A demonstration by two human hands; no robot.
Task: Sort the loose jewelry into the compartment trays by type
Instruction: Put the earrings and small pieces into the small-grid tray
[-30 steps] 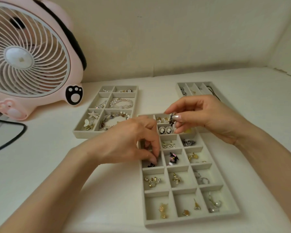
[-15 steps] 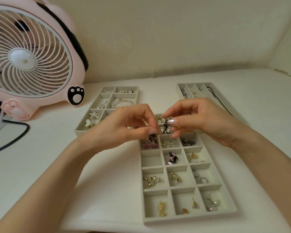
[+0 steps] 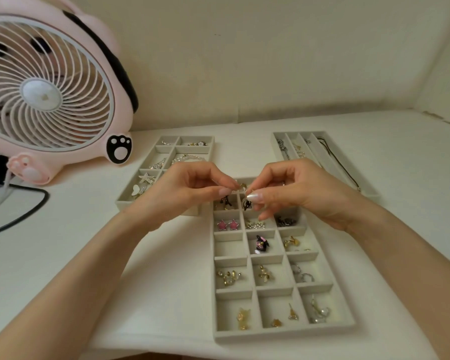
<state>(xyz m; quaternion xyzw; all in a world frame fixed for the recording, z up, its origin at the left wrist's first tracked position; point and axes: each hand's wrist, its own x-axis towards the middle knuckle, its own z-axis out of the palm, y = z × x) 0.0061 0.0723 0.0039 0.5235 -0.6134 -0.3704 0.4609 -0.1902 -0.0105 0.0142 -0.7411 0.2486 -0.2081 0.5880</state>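
A grey many-celled tray lies in front of me, with earrings in most cells. Both hands meet over its far end. My left hand pinches a small black earring between thumb and fingertips. My right hand pinches a small dark earring right beside it. Two pink star earrings lie in the cell just below the hands. The tray's farthest cells are partly hidden by my fingers.
A second grey tray with brooches and bracelets sits behind my left hand. A long-slotted tray with necklaces lies at the back right. A pink desk fan and a black cable occupy the left side.
My left hand lifted the black earring out of a left-column cell and carried it up to the right hand. The pink star earrings are now uncovered.
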